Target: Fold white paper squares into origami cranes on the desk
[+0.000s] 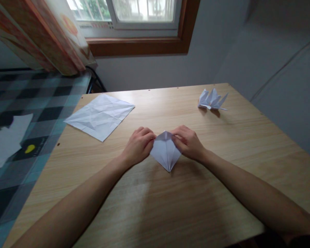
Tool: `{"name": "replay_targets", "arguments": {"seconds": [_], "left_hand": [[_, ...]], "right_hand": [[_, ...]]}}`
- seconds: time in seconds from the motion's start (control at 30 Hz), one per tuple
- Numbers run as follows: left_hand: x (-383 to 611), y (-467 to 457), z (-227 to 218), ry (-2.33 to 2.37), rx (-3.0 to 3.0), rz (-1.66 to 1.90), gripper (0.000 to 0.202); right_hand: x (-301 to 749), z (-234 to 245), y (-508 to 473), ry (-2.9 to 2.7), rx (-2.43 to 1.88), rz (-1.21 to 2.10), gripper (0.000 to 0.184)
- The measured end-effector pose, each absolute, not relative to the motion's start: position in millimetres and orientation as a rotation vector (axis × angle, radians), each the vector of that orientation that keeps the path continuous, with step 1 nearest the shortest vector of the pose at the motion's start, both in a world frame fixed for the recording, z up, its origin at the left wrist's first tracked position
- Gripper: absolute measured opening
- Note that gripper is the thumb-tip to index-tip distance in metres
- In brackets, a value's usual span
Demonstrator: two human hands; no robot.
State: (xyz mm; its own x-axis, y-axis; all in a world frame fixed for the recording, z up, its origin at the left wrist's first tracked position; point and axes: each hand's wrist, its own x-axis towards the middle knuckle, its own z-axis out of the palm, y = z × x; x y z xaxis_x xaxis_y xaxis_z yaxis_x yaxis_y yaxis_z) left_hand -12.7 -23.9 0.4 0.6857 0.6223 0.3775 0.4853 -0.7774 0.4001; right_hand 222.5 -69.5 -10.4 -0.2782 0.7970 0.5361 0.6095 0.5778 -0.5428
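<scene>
Pale walls meet behind a light wooden table (113,213), and a window with a brown frame (142,46) lies beyond the table's far edge, a patterned curtain (54,38) hanging to its left. Near the middle of the tabletop, about midway between the left and right edges, is a folded white paper (167,156), kite-shaped, with its sharp point toward the near edge and a crease running down its centre. Its left side is pinched in the closed fingers of the left hand (141,144); the right hand (188,143) grips the right side near the top in the same narrow way (whether the paper rests flat or is slightly raised, I cannot tell). Close to the far left corner lies a creased white sheet (100,117), spread open, its left tip reaching the left edge. Near the far right corner stands a spiky paper figure (212,100). Past the left edge, a checked cloth (5,203) bears some loose white paper (5,146).
</scene>
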Motion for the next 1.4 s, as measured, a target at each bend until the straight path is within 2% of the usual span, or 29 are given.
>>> {"name": "replay_targets", "arguments": {"seconds": [0.23,0.33,0.47,0.53,0.7,0.87,0.97,1.1,1.2,1.4], "left_hand": [[-14,-27,0,0.695,2.745,0.677,0.022],[-15,-28,0,0.644,2.819,0.614,0.019],[-15,-29,-2,0.649,2.895,0.601,0.026],[-15,-29,-3,0.663,2.926,0.635,0.026],[-14,-30,-2,0.748,2.975,0.696,0.024],[-12,-33,2,0.854,2.988,0.598,0.030],[-11,-35,4,0.893,3.032,0.538,0.037],[-11,-37,6,0.928,3.045,0.488,0.039],[-10,-37,6,0.940,3.031,0.469,0.032],[-9,-36,6,0.959,3.034,0.476,0.025]], "right_hand": [[225,-12,-74,-2.092,-0.932,0.383,0.030],[225,-17,-72,-2.271,-0.887,0.253,0.028],[224,-17,-78,-2.429,-0.898,0.037,0.034],[221,-14,-86,-2.484,-0.945,0.000,0.041],[208,-9,-102,-2.587,-1.143,-0.017,0.072],[204,-15,-96,-2.587,-1.286,0.038,0.090],[204,-18,-92,-2.582,-1.323,0.050,0.095],[202,-18,-98,-2.588,-1.345,-0.030,0.092],[196,-12,-106,-2.619,-1.334,-0.148,0.084],[177,7,-128,-2.698,-1.230,-0.514,0.041]]}}
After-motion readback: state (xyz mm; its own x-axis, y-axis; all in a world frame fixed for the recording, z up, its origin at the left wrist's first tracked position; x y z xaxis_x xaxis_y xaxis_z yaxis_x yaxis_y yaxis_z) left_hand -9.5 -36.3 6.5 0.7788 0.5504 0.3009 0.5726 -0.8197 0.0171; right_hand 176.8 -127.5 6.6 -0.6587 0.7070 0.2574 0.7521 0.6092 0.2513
